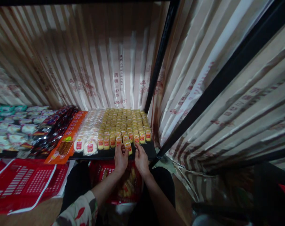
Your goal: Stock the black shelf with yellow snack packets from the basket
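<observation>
Small yellow wrapped snack packets with red labels stand in close rows on a black shelf. My left hand pinches one yellow snack packet at the front of the rows, with its label facing me. Just to the right, my right hand has its fingers closed near the front row's labels. Whatever its fingertips may hold is too small to make out. Between my knees a red basket contains more yellow packets, partly covered by my forearms.
Left of the yellow rows lie round white packets, orange bags, dark packets and white packets. Another red basket is at lower left. Black frame posts and a pleated printed curtain enclose the shelf.
</observation>
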Tool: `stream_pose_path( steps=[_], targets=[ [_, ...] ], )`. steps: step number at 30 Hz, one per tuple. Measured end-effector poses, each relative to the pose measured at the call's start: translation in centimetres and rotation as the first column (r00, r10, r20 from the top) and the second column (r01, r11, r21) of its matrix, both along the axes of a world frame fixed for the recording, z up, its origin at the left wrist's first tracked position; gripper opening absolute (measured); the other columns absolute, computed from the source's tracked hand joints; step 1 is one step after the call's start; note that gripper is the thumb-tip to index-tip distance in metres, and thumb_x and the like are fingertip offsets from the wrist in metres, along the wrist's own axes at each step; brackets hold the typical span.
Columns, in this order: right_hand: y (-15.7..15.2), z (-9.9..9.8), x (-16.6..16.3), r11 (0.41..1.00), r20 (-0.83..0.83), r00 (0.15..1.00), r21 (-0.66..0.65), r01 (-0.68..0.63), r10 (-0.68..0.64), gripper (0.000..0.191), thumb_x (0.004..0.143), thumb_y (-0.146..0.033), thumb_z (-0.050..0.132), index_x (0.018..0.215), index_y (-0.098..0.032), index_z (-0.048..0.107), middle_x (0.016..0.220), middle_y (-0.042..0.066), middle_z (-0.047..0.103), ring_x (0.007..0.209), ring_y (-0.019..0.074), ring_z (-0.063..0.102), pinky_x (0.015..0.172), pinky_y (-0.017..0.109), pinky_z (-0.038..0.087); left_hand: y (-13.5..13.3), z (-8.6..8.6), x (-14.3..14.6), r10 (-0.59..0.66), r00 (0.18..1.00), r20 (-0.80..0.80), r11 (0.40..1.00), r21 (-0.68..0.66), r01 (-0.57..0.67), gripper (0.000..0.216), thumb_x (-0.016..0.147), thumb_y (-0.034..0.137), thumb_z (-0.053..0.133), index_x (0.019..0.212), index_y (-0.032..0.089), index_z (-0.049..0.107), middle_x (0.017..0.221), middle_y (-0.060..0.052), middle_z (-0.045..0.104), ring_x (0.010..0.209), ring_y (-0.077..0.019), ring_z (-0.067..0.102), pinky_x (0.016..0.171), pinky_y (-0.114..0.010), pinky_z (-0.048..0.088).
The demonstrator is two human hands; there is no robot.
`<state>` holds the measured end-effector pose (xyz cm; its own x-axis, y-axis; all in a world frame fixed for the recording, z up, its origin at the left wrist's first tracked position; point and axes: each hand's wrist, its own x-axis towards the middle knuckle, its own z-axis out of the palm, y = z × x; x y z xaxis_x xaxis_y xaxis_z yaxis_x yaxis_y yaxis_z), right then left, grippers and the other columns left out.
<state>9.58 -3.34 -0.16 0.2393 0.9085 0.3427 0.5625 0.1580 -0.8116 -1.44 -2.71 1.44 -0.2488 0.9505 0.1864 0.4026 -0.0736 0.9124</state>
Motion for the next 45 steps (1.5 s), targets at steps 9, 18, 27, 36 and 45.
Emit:
stream_pose_path(
  steps=[9,18,27,36,45],
  targets=[
    [1.3,-0.1,0.1,0.998,-0.004,0.998,0.017,-0.057,0.057,0.041,0.084,-0.026,0.040,0.121,-0.016,0.053,0.112,0.012,0.061,0.097,0.0206,0.058,0.082,0.037,0.051,1.4,1.3,1.6,0.001,0.995,-0.101,0.995,-0.098,-0.011,0.028,0.079,0.020,0.050,0.107,0.016,0.054,0.100,-0.007,0.060,0.093,-0.0188,0.057,0.087,-0.032,0.044],
    [2.0,-1.1,0.0,1.000,-0.124,0.992,0.017,0.017,-0.015,0.041,0.084,-0.034,0.046,0.120,-0.015,0.047,0.111,0.014,0.058,0.093,0.0198,0.058,0.076,0.034,0.053,2.1,0.7,2.3,-0.067,0.995,-0.072,0.992,-0.111,0.058,0.032,0.079,0.017,0.049,0.110,0.016,0.053,0.104,-0.008,0.058,0.091,-0.0174,0.057,0.086,-0.032,0.045],
    [2.2,-2.0,-0.5,0.998,-0.086,0.994,0.016,0.067,-0.066,0.037,0.084,-0.033,0.045,0.115,-0.014,0.049,0.105,0.013,0.058,0.089,0.0197,0.058,0.078,0.035,0.051,1.9,-0.5,0.8,-0.161,0.958,-0.239,0.987,-0.043,0.155,0.042,0.084,0.012,0.034,0.124,0.015,0.049,0.117,-0.012,0.054,0.109,-0.0192,0.052,0.097,-0.034,0.041],
    [2.7,-2.0,-1.1,0.981,-0.075,0.978,-0.015,0.192,-0.193,0.021,0.085,-0.036,0.042,0.094,-0.019,0.051,0.091,0.009,0.059,0.081,0.0193,0.057,0.073,0.035,0.049,1.6,-1.5,-0.2,-0.228,0.912,-0.342,0.973,-0.055,0.223,0.060,0.076,0.005,0.036,0.136,0.015,0.040,0.115,-0.012,0.055,0.103,-0.0192,0.054,0.094,-0.031,0.044],
    [2.6,-1.8,-1.6,0.983,0.083,0.980,0.046,0.180,-0.183,0.032,0.085,-0.043,0.045,0.102,-0.020,0.058,0.103,0.010,0.056,0.095,0.0201,0.055,0.075,0.032,0.049,1.6,-3.2,-0.9,-0.270,0.886,-0.377,0.951,0.040,0.307,0.061,0.075,0.003,0.034,0.134,0.016,0.041,0.116,-0.011,0.055,0.109,-0.0184,0.050,0.097,-0.031,0.043]
  ],
)
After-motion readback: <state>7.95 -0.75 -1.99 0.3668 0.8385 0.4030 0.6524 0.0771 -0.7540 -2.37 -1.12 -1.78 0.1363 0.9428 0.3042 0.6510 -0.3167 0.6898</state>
